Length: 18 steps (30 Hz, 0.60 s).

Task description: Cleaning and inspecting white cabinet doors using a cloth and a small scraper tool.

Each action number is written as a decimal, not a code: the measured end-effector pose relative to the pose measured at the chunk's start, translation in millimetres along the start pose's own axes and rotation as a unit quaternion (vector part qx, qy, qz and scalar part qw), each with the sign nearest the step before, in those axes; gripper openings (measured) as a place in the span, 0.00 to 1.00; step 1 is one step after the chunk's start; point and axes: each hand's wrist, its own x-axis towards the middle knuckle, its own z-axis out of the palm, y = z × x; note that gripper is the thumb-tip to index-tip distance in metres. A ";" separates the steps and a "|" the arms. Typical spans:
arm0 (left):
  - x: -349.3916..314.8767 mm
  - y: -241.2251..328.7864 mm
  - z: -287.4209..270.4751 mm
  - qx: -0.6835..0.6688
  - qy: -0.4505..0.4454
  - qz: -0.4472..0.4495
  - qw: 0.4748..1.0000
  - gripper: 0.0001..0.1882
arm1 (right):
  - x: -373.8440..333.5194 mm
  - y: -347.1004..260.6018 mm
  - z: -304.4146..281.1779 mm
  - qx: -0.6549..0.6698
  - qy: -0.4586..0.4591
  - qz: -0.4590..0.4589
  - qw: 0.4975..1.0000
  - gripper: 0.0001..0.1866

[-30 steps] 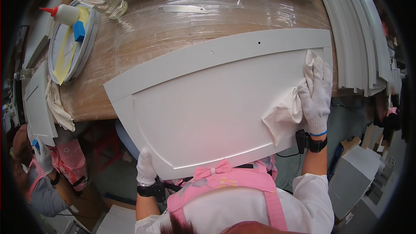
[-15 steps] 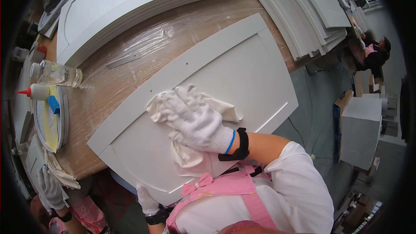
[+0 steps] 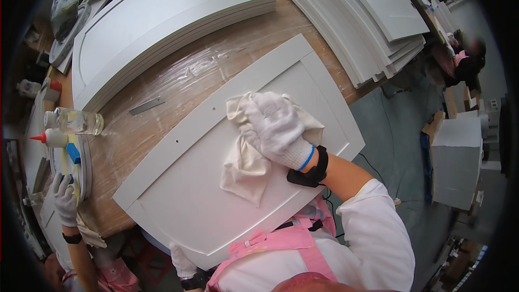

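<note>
- I viewed, by the head camera, a white panel with a curved edge and recessed centre (image 3: 178, 200); it lay aslant, partly over a brown tabletop wrapped in clear film (image 3: 184, 94) and partly beyond its near edge.
- The right hand, in a white knitted glove (image 3: 278, 130), rested back-up upon a crumpled cream cloth (image 3: 246, 170) on the panel, fingers together — whether they clamped the cloth, I could not tell.
- The left hand, likewise gloved (image 3: 183, 262), was at the panel's lower-left edge; its fingers were largely hidden, so I could not judge its grip.
- Above the panel lay a flat grey metal strip (image 3: 146, 106); beyond it, a stack of white curved panels (image 3: 178, 27).
- At left — a clear bottle of pale liquid (image 3: 81, 123) near a blue block (image 3: 73, 153).
</note>
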 end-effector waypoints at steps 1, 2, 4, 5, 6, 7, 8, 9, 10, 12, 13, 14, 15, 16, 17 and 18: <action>-0.5 -0.7 -2.9 0.026 0.013 -0.005 1.000 0.46 | -4.5 -12.0 1.9 0.057 -0.012 -0.068 0.996 0.26; 1.8 -1.6 -6.8 0.029 0.014 -0.008 0.999 0.46 | -6.8 -18.4 3.1 0.113 -0.022 -0.135 0.984 0.26; 4.8 -2.3 -16.7 0.052 -0.024 -0.012 0.998 0.41 | 5.1 -18.9 8.9 0.140 -0.003 -0.153 0.978 0.24; 4.7 0.0 -11.9 0.052 -0.023 -0.011 0.998 0.41 | 14.7 -12.8 10.9 0.159 0.016 -0.170 0.972 0.23; 5.0 2.2 -6.0 0.036 -0.042 0.000 0.998 0.40 | 27.4 -2.1 8.9 0.133 0.036 -0.153 0.979 0.21; 1.2 3.1 -3.3 0.018 -0.052 0.011 0.998 0.40 | 43.5 2.0 -2.4 0.076 -0.015 -0.087 0.993 0.19; 0.0 1.6 -3.8 0.015 -0.044 0.012 0.999 0.40 | 58.4 17.9 -5.8 0.064 -0.033 -0.034 0.997 0.15; 0.4 -1.2 -5.6 0.001 -0.036 0.011 0.999 0.39 | 68.0 42.1 -8.0 0.035 -0.031 0.021 0.999 0.13; -2.9 -3.8 -7.7 -0.012 -0.021 0.013 1.000 0.38 | 76.0 66.5 -5.8 -0.038 0.003 0.073 0.997 0.12; 2.3 -3.1 -4.0 -0.020 -0.034 0.019 0.999 0.38 | 85.6 120.3 -11.9 -0.191 0.002 0.213 0.958 0.10; 3.8 -3.8 -3.1 -0.025 -0.047 0.026 0.998 0.38 | 86.4 111.9 -7.4 -0.188 0.001 0.206 0.960 0.10; 3.8 -4.8 -4.3 -0.030 -0.040 0.028 0.998 0.38 | 84.0 99.5 -3.2 -0.204 0.005 0.207 0.957 0.10; 3.1 -5.7 -6.7 -0.034 -0.047 0.028 0.998 0.37 | 80.0 84.5 1.9 -0.219 0.008 0.208 0.953 0.11; 4.6 -7.2 -8.1 -0.039 -0.058 0.026 0.997 0.37 | 73.1 59.9 17.5 -0.106 0.023 0.122 0.987 0.10; 4.2 -10.6 -11.9 -0.043 -0.051 0.025 0.997 0.37 | 69.5 7.9 22.4 -0.075 0.024 0.050 0.996 0.09; 5.6 -12.8 -15.1 -0.054 -0.066 0.019 0.996 0.37 | 63.3 -39.0 26.1 -0.006 0.020 -0.029 0.999 0.08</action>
